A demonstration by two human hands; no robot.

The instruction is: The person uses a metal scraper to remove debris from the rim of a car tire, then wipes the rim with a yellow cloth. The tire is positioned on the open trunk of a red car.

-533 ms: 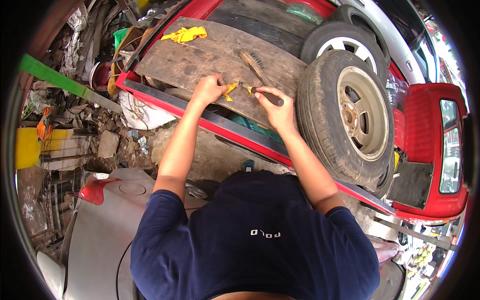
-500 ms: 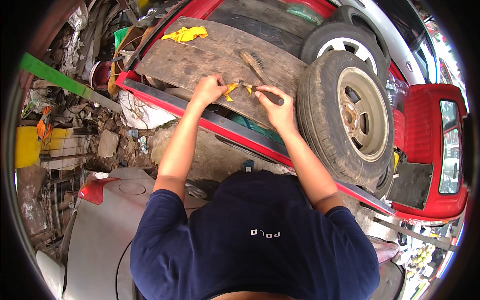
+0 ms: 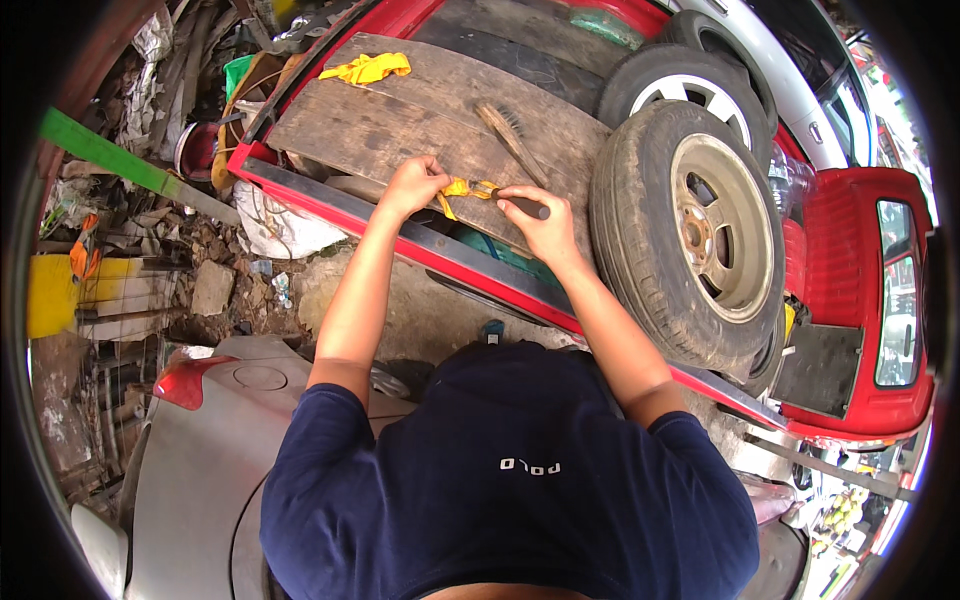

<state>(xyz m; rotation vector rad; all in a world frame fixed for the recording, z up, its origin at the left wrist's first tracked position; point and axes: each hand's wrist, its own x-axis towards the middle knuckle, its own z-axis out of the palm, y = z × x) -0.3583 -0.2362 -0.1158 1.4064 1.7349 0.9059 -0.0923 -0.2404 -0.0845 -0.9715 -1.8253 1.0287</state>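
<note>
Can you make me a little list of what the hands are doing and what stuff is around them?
left hand: pinches one end of a yellow cloth strip
right hand: pinches the other end of the strip, and grips a dark rod-like thing
work surface: worn wooden board lying on a red vehicle edge
on the board: wire brush beyond the hands, yellow rag at the far corner
right of the hands: spare tyre leaning upright, a second wheel behind it
left side: rubble and scrap
</note>
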